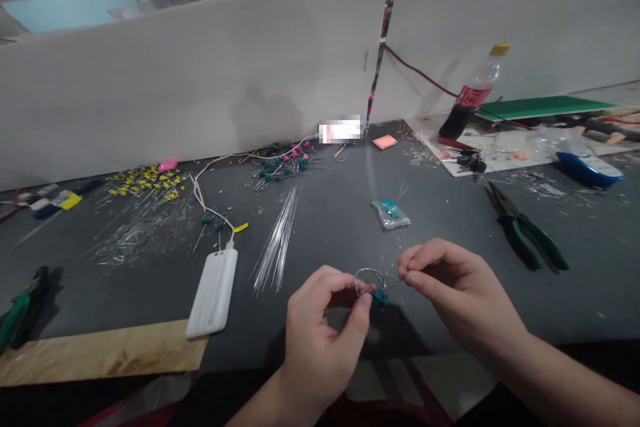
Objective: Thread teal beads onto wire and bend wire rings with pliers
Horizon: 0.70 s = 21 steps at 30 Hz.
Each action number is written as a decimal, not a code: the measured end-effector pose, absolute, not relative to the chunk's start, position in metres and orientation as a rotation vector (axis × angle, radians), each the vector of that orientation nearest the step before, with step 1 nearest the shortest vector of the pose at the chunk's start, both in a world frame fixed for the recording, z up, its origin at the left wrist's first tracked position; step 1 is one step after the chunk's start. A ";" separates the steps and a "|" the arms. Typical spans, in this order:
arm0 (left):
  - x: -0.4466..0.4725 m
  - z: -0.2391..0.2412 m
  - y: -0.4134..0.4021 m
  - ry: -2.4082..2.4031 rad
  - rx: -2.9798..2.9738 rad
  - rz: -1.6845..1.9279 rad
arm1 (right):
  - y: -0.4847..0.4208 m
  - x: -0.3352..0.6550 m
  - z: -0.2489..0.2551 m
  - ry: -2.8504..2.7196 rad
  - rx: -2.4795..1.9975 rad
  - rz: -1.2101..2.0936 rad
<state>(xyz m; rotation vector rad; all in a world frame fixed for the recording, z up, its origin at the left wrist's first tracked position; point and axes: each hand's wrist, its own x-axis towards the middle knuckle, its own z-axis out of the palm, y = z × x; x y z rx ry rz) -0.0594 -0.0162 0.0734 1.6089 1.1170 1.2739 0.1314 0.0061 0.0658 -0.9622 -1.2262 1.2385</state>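
Note:
Between the thumb and fingers of my left hand [327,330] is a silvery wire loop [370,272] with a small teal bead cluster [381,298] at its lower right. A thin wire runs from the cluster to my right hand [450,287], whose thumb and fingertips pinch its end. Both hands are closed, just above the near part of the dark table. Beyond them lies a small clear bag [390,213] with teal pieces inside. To the left is a bundle of straight silvery wires [277,240]. My fingers hide part of the loop.
Green-handled pliers [525,227] lie on the right, another green-handled tool [23,307] at far left. A white power bank [214,293] with a cable sits left. Yellow-tipped wires [145,181] and teal-tipped wires [275,170] lie farther back. A cola bottle [470,97] stands by the grey partition [200,80].

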 end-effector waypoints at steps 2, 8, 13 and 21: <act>-0.059 0.073 -0.016 1.117 1.618 1.271 | 0.006 0.131 0.066 -1.234 -0.963 1.240; -0.060 0.072 -0.016 1.118 1.628 1.270 | 0.005 0.131 0.066 -1.236 -0.968 1.241; -0.061 0.073 -0.016 1.117 1.648 1.265 | 0.005 0.131 0.067 -1.233 -0.949 1.270; -0.060 0.074 -0.014 1.125 1.644 1.266 | 0.005 0.130 0.069 -1.247 -0.965 1.270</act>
